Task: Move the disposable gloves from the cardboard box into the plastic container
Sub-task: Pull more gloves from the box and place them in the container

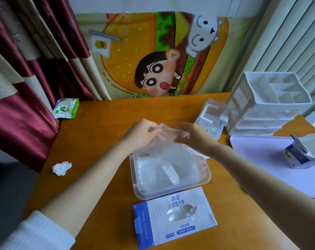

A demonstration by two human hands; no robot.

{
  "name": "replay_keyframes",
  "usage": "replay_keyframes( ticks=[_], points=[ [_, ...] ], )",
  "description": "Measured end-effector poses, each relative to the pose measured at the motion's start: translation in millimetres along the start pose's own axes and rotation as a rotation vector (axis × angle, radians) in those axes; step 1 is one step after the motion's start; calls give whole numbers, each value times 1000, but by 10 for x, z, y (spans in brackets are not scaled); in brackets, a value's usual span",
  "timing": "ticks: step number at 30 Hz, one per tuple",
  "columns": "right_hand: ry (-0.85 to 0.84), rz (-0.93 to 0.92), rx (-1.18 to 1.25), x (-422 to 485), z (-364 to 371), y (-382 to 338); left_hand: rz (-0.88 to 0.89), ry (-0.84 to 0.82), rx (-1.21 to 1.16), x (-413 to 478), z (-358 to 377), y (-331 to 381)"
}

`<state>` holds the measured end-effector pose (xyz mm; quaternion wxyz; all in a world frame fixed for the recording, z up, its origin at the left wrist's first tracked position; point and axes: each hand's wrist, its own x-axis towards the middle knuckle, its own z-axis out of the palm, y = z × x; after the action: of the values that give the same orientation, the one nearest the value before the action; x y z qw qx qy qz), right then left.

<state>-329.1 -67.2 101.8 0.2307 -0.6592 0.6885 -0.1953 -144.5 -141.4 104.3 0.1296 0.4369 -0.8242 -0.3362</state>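
Observation:
A clear plastic container (pixel 135 186) sits mid-table with several thin transparent gloves heaped inside. Above its far edge hangs one clear glove (pixel 166 141), stretched between both hands. My left hand (pixel 141 132) pinches its upper left corner. My right hand (pixel 191 135) pinches its right side. In front of the container lies the white and blue cardboard glove box (pixel 174 217), flat, with more gloves showing through its oval opening (pixel 182 212).
A crumpled tissue (pixel 61 167) lies at left, a wet-wipe pack (pixel 66 108) at the back left. The clear lid (pixel 211 116) and a white drawer organiser (pixel 268 103) stand at back right. A lilac board (pixel 261 159) bears a small open carton (pixel 301 154).

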Motion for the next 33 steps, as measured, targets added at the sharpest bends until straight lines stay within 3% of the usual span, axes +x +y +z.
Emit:
replay_keyframes(
  ticks=[5, 8, 10, 15, 20, 23, 26, 29, 33],
  points=[
    [440, -83, 32, 56, -210, -155, 157, 268, -120, -65, -240, 234],
    [568, -218, -1, -55, -236, -211, 317, 384, -115, -249, -287, 320],
    [494, -291, -44, -137, -121, -107, 351, 325, -25, -390, -238, 237],
    [165, -386, -250, -268, 351, 214, 196, -3, 396, -554, 88, -202],
    [-420, -232, -453, -200, 810, 404, 152, -382, 831, -524, 424, -393],
    [-614, -128, -433, -149, 973, 420, 147, -509, 970, -439, 659, -474],
    [-782, 22, -242, -104, 983, 344, 98, -598, 995, -369, 836, -520],
    [-719, 93, -78, -5, 940, 342, -12, -536, 805, -300, 919, -486],
    [-283, 93, 14, 112, 962, 416, -173, -253, 551, -169, 967, -478]
  ],
)
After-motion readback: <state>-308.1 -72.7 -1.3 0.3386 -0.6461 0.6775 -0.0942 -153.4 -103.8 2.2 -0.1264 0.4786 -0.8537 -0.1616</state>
